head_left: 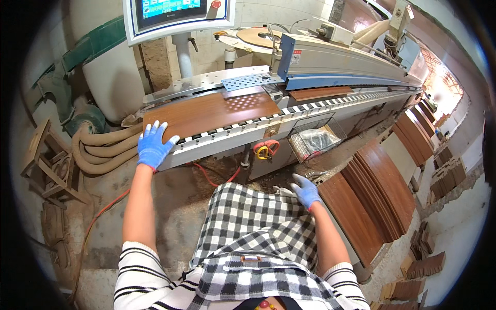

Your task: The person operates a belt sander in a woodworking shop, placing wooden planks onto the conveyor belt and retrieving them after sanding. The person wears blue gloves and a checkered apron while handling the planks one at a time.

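Note:
A glossy brown wood panel lies flat on the roller track of a long machine, its far right part close under a blue perforated plate. My left hand, in a blue and white glove, rests with fingers spread on the panel's near left corner. My right hand, gloved the same way, hangs in the air in front of the machine with its fingers apart and nothing in it. Right beside it stands a stack of brown panels.
A control screen with a red button stands at the back left. A wire basket and a yellow-and-red tape roll hang on the machine's front. Thick hoses, a wooden stool and a red hose lie to the left.

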The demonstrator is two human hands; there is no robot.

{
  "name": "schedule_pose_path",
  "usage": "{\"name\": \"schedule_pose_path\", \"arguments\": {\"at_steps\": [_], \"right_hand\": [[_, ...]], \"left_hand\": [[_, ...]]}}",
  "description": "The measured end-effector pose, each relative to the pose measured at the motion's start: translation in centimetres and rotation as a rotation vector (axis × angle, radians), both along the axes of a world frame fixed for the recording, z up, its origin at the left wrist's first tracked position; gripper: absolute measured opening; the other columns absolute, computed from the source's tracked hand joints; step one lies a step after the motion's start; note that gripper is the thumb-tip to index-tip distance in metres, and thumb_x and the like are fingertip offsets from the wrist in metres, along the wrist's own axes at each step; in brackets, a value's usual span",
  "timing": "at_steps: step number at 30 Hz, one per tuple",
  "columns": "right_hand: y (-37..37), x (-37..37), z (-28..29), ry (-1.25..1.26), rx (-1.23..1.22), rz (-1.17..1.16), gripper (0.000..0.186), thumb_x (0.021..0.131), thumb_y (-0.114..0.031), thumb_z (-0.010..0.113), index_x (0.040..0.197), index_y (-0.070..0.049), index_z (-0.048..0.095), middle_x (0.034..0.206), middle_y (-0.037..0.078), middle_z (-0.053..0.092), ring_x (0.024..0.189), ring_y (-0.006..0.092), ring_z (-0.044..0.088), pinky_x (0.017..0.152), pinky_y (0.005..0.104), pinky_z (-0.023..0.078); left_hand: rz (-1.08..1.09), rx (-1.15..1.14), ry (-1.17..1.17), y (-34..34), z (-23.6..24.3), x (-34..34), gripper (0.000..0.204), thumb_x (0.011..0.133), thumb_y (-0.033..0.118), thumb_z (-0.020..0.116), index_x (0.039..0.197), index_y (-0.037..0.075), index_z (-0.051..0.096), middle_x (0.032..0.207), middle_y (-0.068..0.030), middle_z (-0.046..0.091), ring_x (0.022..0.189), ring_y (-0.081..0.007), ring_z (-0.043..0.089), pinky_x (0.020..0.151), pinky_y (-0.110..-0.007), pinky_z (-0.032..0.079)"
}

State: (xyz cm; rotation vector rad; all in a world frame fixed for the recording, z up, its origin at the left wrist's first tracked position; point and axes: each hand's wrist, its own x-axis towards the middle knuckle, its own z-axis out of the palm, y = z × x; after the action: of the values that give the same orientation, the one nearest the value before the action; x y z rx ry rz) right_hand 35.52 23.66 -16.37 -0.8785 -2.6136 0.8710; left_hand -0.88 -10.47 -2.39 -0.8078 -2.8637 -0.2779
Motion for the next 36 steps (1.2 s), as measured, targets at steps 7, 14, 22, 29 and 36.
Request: {"name": "schedule_pose_path", "arguments": {"at_steps": [7,14,22,29,36], "right_hand": [[5.0,8.3,-2.5,-0.476,0.546,-0.118,0.065,0.075,-0.022,0.068,0.136,-0.018,0.045,0.142,0.009,0.043,0.123,0.0340,0.046,0.101,0.0452,0.040],[5.5,7.9,-2.7,-0.443,0.576,-0.074,0.048,0.074,-0.017,0.066,0.121,-0.013,0.056,0.129,0.010,0.053,0.116,0.0330,0.050,0.096,0.0455,0.042],[1.8,10.5,-1.2,-0.344,0.694,-0.110,0.028,0.079,-0.014,0.058,0.106,-0.010,0.061,0.108,0.012,0.058,0.095,0.0300,0.057,0.078,0.0430,0.048],[-4.9,7.3,-0.6,-0.402,0.759,0.098,0.009,0.082,-0.015,0.053,0.087,-0.011,0.060,0.088,0.010,0.059,0.083,0.0272,0.060,0.069,0.0402,0.050],[-12.8,7.0,1.9,0.089,0.581,0.116,0.023,0.085,-0.022,0.060,0.105,-0.011,0.063,0.094,0.009,0.061,0.085,0.0283,0.058,0.075,0.0412,0.047]], "left_hand": [[0.057,-0.024,0.032,3.9,-0.4,-2.4,0.073,0.086,0.066,0.048,0.142,0.019,0.042,0.153,-0.0088,0.030,0.142,-0.0285,0.025,0.115,-0.049,0.017],[0.056,0.000,0.058,3.9,-0.6,-2.2,0.072,0.086,0.065,0.049,0.142,0.019,0.043,0.152,-0.0091,0.033,0.141,-0.0281,0.028,0.115,-0.048,0.018],[0.049,0.023,0.093,3.6,-0.9,-2.1,0.071,0.086,0.065,0.049,0.139,0.018,0.046,0.150,-0.0100,0.036,0.139,-0.0289,0.030,0.115,-0.048,0.018],[0.053,0.021,0.083,3.8,-0.4,-1.6,0.069,0.088,0.063,0.049,0.140,0.018,0.045,0.151,-0.0099,0.035,0.140,-0.0286,0.030,0.115,-0.047,0.019],[0.040,0.041,0.086,3.4,-1.1,-2.3,0.068,0.087,0.062,0.050,0.139,0.018,0.047,0.150,-0.0099,0.036,0.140,-0.0290,0.029,0.115,-0.048,0.018]]}}
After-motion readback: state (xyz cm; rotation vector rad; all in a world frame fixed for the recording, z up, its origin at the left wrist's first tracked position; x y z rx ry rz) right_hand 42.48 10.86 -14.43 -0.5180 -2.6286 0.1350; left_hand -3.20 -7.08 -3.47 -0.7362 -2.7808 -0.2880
